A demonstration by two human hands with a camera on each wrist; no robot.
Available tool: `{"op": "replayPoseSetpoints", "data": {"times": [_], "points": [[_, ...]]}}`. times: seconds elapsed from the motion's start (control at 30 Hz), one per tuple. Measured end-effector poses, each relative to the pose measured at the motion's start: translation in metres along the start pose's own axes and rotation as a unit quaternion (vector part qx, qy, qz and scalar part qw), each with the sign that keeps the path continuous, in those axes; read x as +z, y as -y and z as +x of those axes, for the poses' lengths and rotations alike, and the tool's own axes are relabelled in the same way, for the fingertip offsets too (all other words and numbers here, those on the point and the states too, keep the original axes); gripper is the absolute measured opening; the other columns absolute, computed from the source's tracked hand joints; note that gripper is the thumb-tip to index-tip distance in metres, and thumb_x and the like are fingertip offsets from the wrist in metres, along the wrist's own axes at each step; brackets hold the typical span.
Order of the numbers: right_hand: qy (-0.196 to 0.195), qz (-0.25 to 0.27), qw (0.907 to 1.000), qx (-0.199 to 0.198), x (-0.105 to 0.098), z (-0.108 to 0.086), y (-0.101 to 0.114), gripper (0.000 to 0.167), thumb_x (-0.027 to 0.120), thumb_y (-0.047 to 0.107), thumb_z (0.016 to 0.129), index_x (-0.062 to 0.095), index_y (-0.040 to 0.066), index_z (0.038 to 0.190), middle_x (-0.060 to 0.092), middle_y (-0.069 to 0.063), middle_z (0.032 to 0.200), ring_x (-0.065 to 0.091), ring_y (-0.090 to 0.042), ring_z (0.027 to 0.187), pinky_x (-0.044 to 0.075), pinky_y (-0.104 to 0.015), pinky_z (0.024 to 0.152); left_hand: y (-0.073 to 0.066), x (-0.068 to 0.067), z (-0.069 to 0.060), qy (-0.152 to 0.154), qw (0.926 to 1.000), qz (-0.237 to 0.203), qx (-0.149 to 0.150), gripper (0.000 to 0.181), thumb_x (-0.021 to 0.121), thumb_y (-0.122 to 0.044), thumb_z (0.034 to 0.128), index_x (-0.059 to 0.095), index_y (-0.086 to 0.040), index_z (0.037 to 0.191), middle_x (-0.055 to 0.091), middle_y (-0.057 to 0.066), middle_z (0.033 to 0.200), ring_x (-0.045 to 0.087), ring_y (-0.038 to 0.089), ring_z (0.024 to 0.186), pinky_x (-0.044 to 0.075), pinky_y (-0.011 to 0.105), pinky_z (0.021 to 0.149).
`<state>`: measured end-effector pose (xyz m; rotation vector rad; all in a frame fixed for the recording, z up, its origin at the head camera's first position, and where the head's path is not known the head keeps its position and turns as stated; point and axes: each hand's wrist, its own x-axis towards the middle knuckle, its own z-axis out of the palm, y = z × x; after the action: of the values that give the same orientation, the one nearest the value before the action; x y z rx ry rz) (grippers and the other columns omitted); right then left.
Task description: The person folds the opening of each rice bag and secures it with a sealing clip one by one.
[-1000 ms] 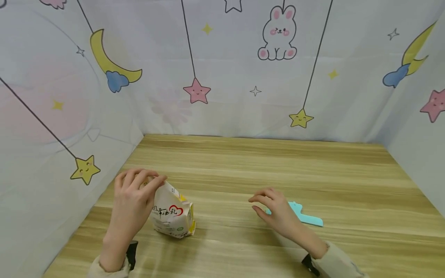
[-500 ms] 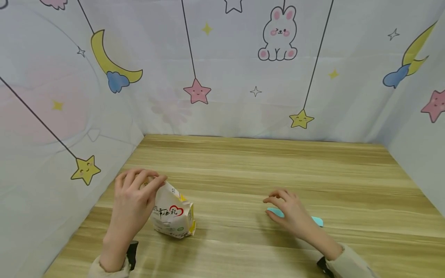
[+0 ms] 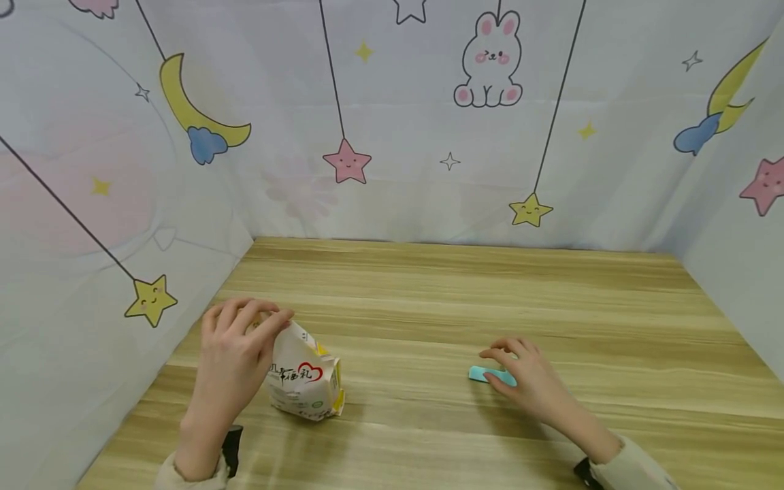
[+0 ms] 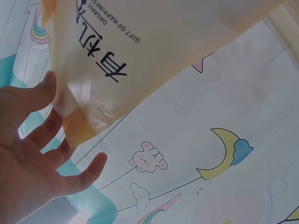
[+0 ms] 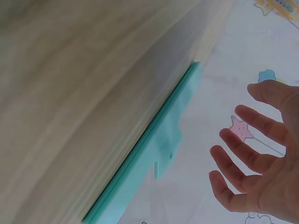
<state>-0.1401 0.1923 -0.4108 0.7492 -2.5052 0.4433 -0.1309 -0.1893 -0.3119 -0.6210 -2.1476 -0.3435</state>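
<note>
The clip [image 5: 161, 140] lies on the bench [image 3: 416, 422], partly under the right hand [image 3: 539, 384], whose parted fingers hold nothing; straddling its handle squarely should grip surest. The left hand [image 3: 229, 350] pinches the top corner of the bag [image 3: 303, 384]; steadiness helps there. From the head view, hands hide the clip's handle and the bag's top.

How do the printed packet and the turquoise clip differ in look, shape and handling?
The packet is mostly white with printing; the clip is turquoise, with no printing visible. The packet is bulky and stands up; the clip is long, narrow and low. The left hand holds the packet's top, while the right hand hovers by the clip without gripping it. Both are on the wooden table.
</note>
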Motion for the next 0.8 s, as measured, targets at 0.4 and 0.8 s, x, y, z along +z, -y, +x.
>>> {"op": "replayPoseSetpoints", "data": {"times": [0.4,0.8], "points": [[0.029,-0.005,0.9992,0.027,-0.005,-0.004,-0.007,0.030,0.075,0.018,0.069,0.065,0.013,0.097,0.059,-0.003,0.096,0.055,-0.025,0.089,0.045,-0.049,0.071,-0.001,-0.002,0.001,0.006,1.0000,0.000,0.000,0.013,0.058,-0.007,0.0773,0.069,-0.008,0.085,0.060,0.008,0.081,0.049,0.030,0.089,0.032,0.049,0.079],[0.087,-0.026,0.9946,0.051,-0.009,-0.009,-0.015,0.032,0.073,0.020,0.071,0.063,0.014,0.101,0.059,-0.004,0.101,0.054,-0.025,0.089,0.044,-0.045,0.068,-0.001,-0.003,0.002,0.001,1.0000,-0.001,0.007,0.051,0.028,-0.037,0.0963,0.068,-0.008,0.085,0.060,0.008,0.080,0.049,0.029,0.088,0.032,0.049,0.077]]}}
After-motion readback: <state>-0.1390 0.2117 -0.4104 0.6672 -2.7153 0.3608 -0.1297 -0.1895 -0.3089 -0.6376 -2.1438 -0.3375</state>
